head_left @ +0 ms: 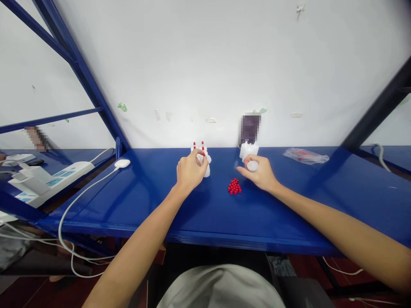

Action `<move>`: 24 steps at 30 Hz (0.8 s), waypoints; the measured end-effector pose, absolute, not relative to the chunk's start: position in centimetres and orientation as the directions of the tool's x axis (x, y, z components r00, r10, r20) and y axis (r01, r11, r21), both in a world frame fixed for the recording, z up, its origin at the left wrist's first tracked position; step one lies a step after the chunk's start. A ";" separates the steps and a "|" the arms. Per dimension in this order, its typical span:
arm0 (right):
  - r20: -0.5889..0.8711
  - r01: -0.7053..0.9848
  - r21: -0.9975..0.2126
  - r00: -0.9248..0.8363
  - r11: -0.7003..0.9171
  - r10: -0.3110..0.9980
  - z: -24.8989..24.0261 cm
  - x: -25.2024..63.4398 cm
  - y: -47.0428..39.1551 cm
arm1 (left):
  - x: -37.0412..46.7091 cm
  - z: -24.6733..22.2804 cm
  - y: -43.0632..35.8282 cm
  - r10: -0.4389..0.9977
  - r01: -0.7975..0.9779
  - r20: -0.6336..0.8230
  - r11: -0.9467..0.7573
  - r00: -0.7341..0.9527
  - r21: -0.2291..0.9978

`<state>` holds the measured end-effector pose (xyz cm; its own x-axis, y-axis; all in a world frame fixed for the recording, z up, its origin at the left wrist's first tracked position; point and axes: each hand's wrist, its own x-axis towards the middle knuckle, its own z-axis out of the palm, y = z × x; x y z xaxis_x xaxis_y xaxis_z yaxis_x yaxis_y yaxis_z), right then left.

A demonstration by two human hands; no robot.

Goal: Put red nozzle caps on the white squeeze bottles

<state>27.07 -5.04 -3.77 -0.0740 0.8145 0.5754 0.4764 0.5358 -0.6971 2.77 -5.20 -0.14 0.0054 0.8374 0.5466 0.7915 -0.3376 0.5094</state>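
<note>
Clearly, seen from the head view, crowding is the risk on the glossy blue table (144, 214): a nudge from the left hand (192, 169) could topple the clustered white plastic bottles with red tips (208, 158), and a low sweep of the right hand (263, 172) might scatter the loose pile of small red caps (234, 187) near its thumb. The left grip is drawn in, fingertips by one bottle's red tip; whether they grasp it, I can't tell. The right grip is partly closed around a round-ended white plastic bottle (252, 166), which sits between curled fingers and outstretched thumb. Just beyond that hand stands another group of white plastic bottles, uncapped (248, 149).
</note>
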 end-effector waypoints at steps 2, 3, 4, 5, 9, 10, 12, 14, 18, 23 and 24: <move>0.570 0.395 -0.733 -0.088 0.554 0.817 -3.9 27.3 -5.0 | 2.9 -0.2 -5.3 0.845 0.829 0.534 -0.305 0.008 0.469; 0.558 0.364 -0.752 -0.093 0.550 0.825 -3.9 27.4 -4.9 | 2.9 -0.2 -5.3 0.851 0.845 0.525 -0.287 0.009 0.451; 0.545 0.350 -0.765 -0.096 0.541 0.833 -3.9 27.5 -4.9 | 2.9 -0.2 -5.3 0.857 0.859 0.516 -0.273 0.012 0.434; 0.534 0.354 -0.771 -0.095 0.530 0.840 -3.9 27.5 -4.9 | 2.9 -0.2 -5.3 0.860 0.871 0.510 -0.262 0.016 0.415; 0.497 0.403 -0.773 -0.094 0.490 0.863 -3.7 27.2 -4.8 | 2.9 -0.4 -5.3 0.853 0.902 0.521 -0.255 0.040 0.348; 0.485 0.402 -0.781 -0.093 0.479 0.869 -3.7 27.1 -4.7 | 2.9 -0.4 -5.2 0.850 0.906 0.526 -0.257 0.045 0.337; 0.464 0.384 -0.800 -0.092 0.461 0.881 -3.7 27.1 -4.7 | 2.8 -0.5 -5.2 0.845 0.909 0.532 -0.263 0.057 0.322; 0.447 0.370 -0.814 -0.096 0.449 0.889 -3.7 27.1 -4.6 | 2.7 -0.5 -5.2 0.840 0.909 0.538 -0.277 0.072 0.311; 0.432 0.384 -0.810 -0.119 0.443 0.894 -3.7 27.2 -4.5 | 2.6 -0.5 -5.2 0.828 0.918 0.555 -0.279 0.082 0.281; 0.424 0.402 -0.803 -0.133 0.440 0.896 -3.7 27.3 -4.5 | 2.4 -0.5 -5.2 0.827 0.941 0.554 -0.253 0.090 0.225; 0.422 0.402 -0.804 -0.133 0.438 0.897 -3.7 27.2 -4.5 | 2.4 -0.5 -5.1 0.827 0.941 0.554 -0.255 0.094 0.220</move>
<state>27.25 -4.53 -3.69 -0.1330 0.8969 0.4217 0.4016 0.4377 -0.8044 2.39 -5.15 -0.54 0.0941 0.8269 0.5544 0.9415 -0.2549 0.2204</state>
